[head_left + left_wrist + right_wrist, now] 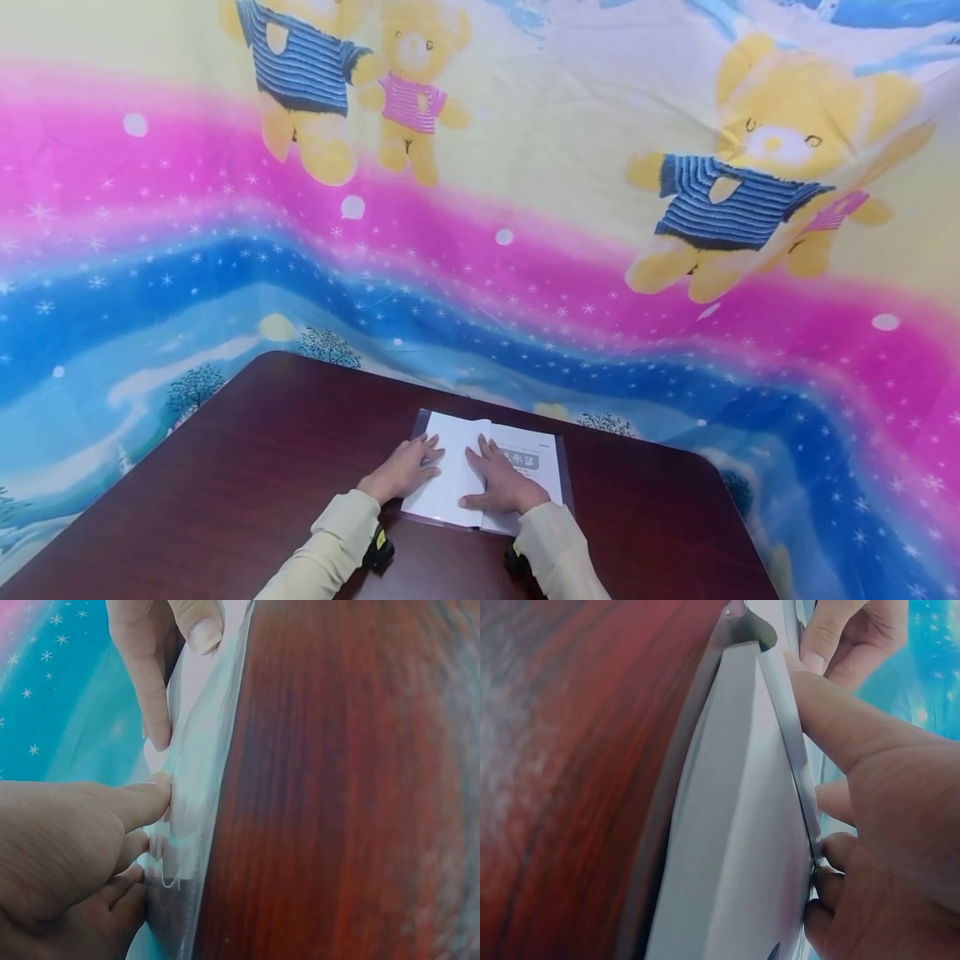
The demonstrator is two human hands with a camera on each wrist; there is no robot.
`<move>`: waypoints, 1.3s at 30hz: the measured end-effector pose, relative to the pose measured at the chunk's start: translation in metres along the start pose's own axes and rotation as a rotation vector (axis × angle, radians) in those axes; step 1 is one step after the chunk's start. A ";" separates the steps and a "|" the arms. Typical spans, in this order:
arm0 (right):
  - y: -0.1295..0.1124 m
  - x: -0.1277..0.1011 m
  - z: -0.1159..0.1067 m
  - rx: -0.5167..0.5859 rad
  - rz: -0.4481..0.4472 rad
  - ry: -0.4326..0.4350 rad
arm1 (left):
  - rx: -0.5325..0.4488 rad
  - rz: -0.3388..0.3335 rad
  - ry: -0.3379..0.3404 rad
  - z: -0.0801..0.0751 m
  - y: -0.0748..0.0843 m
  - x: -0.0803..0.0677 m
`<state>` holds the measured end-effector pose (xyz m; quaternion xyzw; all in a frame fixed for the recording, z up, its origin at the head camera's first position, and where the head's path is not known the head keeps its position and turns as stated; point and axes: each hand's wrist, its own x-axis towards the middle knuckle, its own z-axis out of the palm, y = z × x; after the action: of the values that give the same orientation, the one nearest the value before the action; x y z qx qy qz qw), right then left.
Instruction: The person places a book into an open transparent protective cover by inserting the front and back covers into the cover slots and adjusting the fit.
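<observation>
An open book (450,435) lies on the dark table, its left page blank and its right page bearing a grey title box with pale characters. Along its edges shows a clear plastic cover (174,919). My left hand (405,469) rests with spread fingers on the left page near its outer edge. Beside the middle fold, my right hand (506,485) presses on the paper, fingers spread and thumb towards the left page. The right wrist view shows the thick page block (705,817) side-on, with a raised leaf next to the right hand (904,817).
The reddish-brown table (247,467) has rounded corners and extends to both sides of the book. Behind it hangs a cloth (540,208) printed with bears and snowflakes. Small black devices (379,552) are strapped under both wrists.
</observation>
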<state>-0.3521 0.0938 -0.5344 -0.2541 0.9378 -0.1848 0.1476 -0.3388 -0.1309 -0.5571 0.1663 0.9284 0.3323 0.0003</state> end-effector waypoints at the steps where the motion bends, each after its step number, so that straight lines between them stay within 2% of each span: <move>1: 0.000 0.000 0.000 -0.001 0.000 0.001 | 0.007 0.003 0.002 0.000 0.000 0.000; 13: -0.008 0.001 0.003 0.004 -0.009 0.014 | -0.011 -0.027 -0.004 0.004 0.001 -0.001; 26: -0.011 0.006 0.006 0.013 -0.018 0.026 | -0.011 -0.027 0.009 0.005 0.000 -0.001; 34: -0.011 0.006 0.007 0.037 -0.020 0.021 | 0.014 0.010 0.017 0.006 0.001 0.000; 39: -0.004 0.008 0.004 0.070 -0.064 0.036 | 0.001 0.001 0.030 0.003 0.004 0.002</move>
<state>-0.3550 0.0851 -0.5379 -0.2753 0.9247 -0.2266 0.1333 -0.3392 -0.1253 -0.5570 0.1620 0.9283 0.3343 -0.0138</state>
